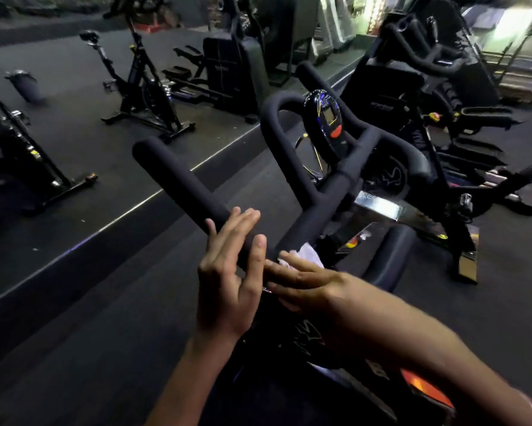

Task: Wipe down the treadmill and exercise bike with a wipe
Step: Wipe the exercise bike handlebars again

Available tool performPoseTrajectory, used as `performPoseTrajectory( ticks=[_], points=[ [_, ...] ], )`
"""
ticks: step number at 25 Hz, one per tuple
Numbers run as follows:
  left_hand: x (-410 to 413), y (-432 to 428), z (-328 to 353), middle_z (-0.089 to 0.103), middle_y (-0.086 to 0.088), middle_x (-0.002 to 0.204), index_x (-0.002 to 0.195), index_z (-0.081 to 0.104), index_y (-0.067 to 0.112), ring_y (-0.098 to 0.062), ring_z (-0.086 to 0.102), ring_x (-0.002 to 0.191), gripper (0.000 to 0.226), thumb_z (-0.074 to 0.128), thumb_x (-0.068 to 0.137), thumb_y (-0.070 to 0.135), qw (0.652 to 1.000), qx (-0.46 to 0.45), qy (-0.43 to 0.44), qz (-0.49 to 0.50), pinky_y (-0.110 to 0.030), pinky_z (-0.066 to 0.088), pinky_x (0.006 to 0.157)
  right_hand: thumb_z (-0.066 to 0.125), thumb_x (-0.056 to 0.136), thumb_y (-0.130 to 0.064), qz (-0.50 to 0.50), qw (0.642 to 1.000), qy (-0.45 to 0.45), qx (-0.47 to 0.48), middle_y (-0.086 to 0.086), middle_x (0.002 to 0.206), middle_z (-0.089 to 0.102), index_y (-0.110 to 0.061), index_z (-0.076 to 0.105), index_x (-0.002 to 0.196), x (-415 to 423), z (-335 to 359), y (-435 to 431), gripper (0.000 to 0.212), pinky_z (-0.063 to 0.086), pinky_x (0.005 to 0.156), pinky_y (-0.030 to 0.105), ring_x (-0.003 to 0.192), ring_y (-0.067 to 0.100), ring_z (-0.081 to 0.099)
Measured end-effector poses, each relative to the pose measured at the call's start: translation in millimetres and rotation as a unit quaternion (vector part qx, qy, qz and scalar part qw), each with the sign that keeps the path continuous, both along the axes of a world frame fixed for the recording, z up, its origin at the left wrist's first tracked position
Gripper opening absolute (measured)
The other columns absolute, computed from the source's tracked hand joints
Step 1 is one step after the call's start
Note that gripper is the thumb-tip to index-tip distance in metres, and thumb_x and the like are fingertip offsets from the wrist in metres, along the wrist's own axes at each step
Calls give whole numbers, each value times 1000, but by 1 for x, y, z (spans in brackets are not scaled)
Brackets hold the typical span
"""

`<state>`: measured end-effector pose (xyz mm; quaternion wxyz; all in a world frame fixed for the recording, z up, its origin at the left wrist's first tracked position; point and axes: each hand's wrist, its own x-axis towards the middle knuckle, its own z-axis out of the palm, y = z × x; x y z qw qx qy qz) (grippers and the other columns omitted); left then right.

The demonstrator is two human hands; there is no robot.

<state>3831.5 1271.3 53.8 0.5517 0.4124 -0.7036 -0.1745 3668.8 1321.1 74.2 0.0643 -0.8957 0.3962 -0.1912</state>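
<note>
Head | left grip (224, 281) spread on handlebar (178, 182) | right grip (307, 287) flat, pressing wipe (309, 253) | bikes (145, 84) beyond

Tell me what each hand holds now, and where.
Right hand presses the wipe, at its middle, onto the handlebar with straight fingers; left hand rests flat on it, gripping nothing.

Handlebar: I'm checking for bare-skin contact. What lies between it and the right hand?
A crumpled white wipe, pressed by the right hand against the black foam handlebar, as the head view shows.
</note>
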Motion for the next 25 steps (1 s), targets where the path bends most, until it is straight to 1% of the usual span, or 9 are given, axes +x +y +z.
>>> performPoseTrajectory(
  ticks=[3, 5, 7, 9, 12, 16, 20, 22, 25],
  points=[
    [-28, 11, 4, 58, 4, 124, 122, 61, 6, -1, 49, 121, 41, 42, 95, 31, 996, 15, 30, 78, -30, 24, 115, 62, 81, -3, 11, 997, -72, 6, 23, 133, 54, 7, 63, 118, -54, 29, -25, 38, 31, 107, 16, 125, 21, 49],
    [-40, 17, 6, 57, 7, 124, 124, 59, 7, 5, 50, 117, 44, 41, 94, 34, 991, 27, 63, 117, -37, 32, 110, 53, 88, -8, 10, 996, -85, -10, 26, 143, 41, 6, 52, 131, -49, 27, -50, 46, 29, 108, 28, 133, 34, 41],
    [-50, 23, 7, 59, 1, 127, 127, 57, 8, -2, 52, 117, 48, 39, 94, 37, 984, 43, 78, 153, -45, 39, 106, 45, 93, -15, 108, 994, 9, 34, 21, 153, 26, 1, 34, 144, -35, 6, -64, 54, 14, 114, 39, 143, 37, 20],
    [-57, 27, 9, 59, -1, 127, 128, 57, 8, -5, 53, 117, 50, 39, 94, 39, 981, 59, 59, 177, -46, 39, 106, 42, 95, -16, 191, 978, 77, 16, 10, 157, 21, -10, 25, 149, -46, -5, -80, 57, 8, 116, 41, 145, 31, 15],
    [-64, 22, 12, 62, 0, 121, 122, 62, 5, -8, 54, 114, 48, 42, 92, 37, 982, 63, -43, 175, -27, 31, 111, 50, 88, 0, 233, 969, 84, -17, 2, 157, 23, -18, 29, 148, -81, 8, -112, 66, 8, 118, 38, 145, 24, 19],
    [-68, 8, 9, 64, -10, 122, 118, 66, 3, -15, 58, 115, 51, 47, 86, 39, 968, 102, -180, 144, -26, 26, 111, 60, 80, 10, 184, 982, 26, 30, 2, 153, 27, -15, 33, 143, -125, 14, -129, 73, 9, 120, 34, 144, 28, 18],
    [-71, 9, 10, 71, -4, 110, 110, 70, 4, -10, 62, 103, 37, 61, 81, 26, 966, 89, -190, 153, -29, 38, 104, 71, 72, 13, 163, 986, -19, -12, 12, 143, 43, -1, 51, 132, -136, 20, -133, 65, 28, 113, 40, 137, 31, 33],
    [-74, 8, 12, 71, -5, 107, 108, 70, 3, -15, 65, 100, 35, 63, 79, 22, 967, 82, -185, 156, -34, 48, 96, 63, 72, 20, 207, 978, -18, 2, 8, 147, 41, -5, 51, 134, -124, 13, -135, 68, 25, 116, 39, 142, 27, 26],
    [-86, 8, 15, 69, -7, 114, 112, 69, 5, -15, 63, 106, 41, 61, 81, 30, 970, 102, -163, 148, -24, 44, 95, 61, 82, 11, 250, 968, 24, -24, 5, 152, 34, -9, 42, 142, -133, 7, -146, 66, 16, 119, 43, 146, 25, 17]
  ],
)
